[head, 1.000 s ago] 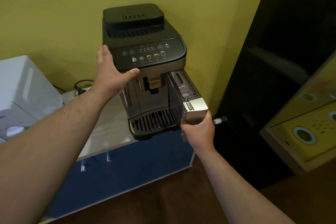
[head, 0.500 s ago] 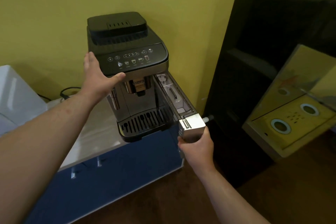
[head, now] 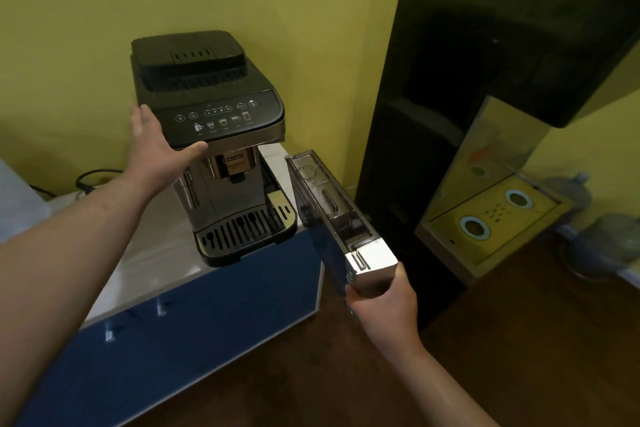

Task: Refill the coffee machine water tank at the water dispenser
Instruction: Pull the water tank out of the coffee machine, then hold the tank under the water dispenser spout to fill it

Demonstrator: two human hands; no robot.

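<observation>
The water tank (head: 332, 211) is out of its slot and hangs in the air at centre right of the frame, just beside the coffee machine (head: 207, 114) and past the worktop (head: 145, 253) edge; its far end points up and left toward the machine's open side; its chrome front end points down and right. The right hand (head: 384, 302) grasps that chrome end from below, fingers curled round it, so the whole smoky plastic body juts out beyond the grip. The left hand (head: 156, 146), left of centre, lies flat with straight fingers against the machine's left flank, thumb under the panel edge, holding nothing and well apart from the tank. The tank looks like rigid, thin-walled plastic, long and narrow; it is probably light now, though how much water it holds cannot be told; filled, it should be much heavier and apt to slosh. A one-end grip on smooth chrome looks prone to twist or slip, so a second hand under the clear body would likely steady it. The tall black unit (head: 433, 149) at upper right may be the dispenser; that is not certain.
</observation>
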